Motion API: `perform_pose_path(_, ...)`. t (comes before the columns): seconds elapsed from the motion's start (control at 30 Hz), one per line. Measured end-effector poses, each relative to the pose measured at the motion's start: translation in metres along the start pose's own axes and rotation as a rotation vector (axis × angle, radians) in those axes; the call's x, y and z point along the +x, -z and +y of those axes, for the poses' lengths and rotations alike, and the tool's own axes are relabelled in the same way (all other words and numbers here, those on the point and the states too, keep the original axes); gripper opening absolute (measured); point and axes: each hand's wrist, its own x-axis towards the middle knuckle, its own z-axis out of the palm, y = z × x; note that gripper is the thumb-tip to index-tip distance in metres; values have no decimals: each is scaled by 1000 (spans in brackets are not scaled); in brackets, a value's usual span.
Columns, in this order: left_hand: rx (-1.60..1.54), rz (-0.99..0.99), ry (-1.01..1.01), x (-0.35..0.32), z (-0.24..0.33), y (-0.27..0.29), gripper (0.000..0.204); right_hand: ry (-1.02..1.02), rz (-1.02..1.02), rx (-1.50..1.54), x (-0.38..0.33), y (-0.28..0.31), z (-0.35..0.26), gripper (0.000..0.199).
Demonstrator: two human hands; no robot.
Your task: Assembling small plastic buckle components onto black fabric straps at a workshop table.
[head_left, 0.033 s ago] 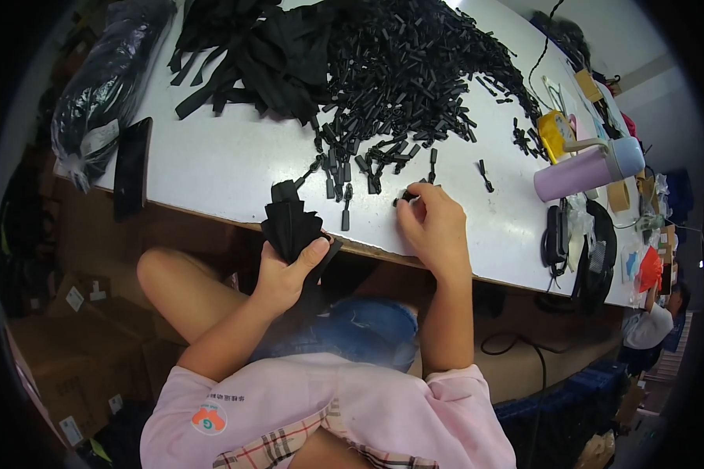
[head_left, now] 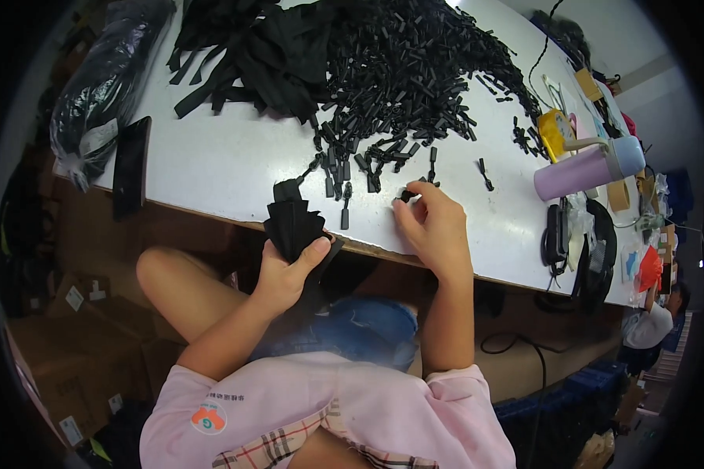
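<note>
My left hand (head_left: 291,273) is closed around a fanned bundle of black fabric strips (head_left: 293,227), just off the table's near edge. Over the white tabletop, my right hand (head_left: 436,228) has its thumb and index finger curled round a small black zipper pull (head_left: 407,195), partly hidden by the fingers. Beyond both hands spreads a large heap of black zipper pulls (head_left: 399,78). Several lie loose between my hands, among them one pull (head_left: 345,219) near the edge. Another single pull (head_left: 486,175) lies right of my right hand.
Black fabric strips (head_left: 278,66) are piled at the far left, near a plastic-wrapped black bundle (head_left: 105,86) and a dark flat slab (head_left: 132,168). On the right stand a lilac bottle (head_left: 575,176), a yellow packet (head_left: 554,133) and black straps (head_left: 598,250). Another person (head_left: 648,324) is at far right.
The black fabric strips in my left hand have shifted very slightly to the right. My right hand has barely moved.
</note>
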Motion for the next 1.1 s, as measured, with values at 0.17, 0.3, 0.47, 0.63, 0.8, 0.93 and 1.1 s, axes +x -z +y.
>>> perform_pose_path(0.17, 13, -81, 17, 0, -2, -7, 20, -158, -83, 123, 3, 0, 3, 12)
perform_pose_path(0.3, -25, -81, 63, -1, -1, -6, 22, -119, -26, 125, 2, -4, 8, 10)
perform_pose_path(0.47, -8, -67, -22, 1, -3, -11, 19, -484, 78, 799, -6, 3, 10, 4)
perform_pose_path(0.63, -23, -63, -8, 1, -2, -13, 18, -200, -5, 1216, -43, -16, -26, 10)
perform_pose_path(0.8, -54, -140, -168, 2, 5, -23, 19, 71, 53, 850, -55, -25, -42, 12)
perform_pose_path(0.93, 71, -104, -181, -3, 3, -20, 18, 225, 67, 684, -54, -27, -35, 15)
perform_pose_path(1.1, 102, -131, -226, -4, 7, -17, 18, 212, 19, 688, -53, -21, -40, 13)
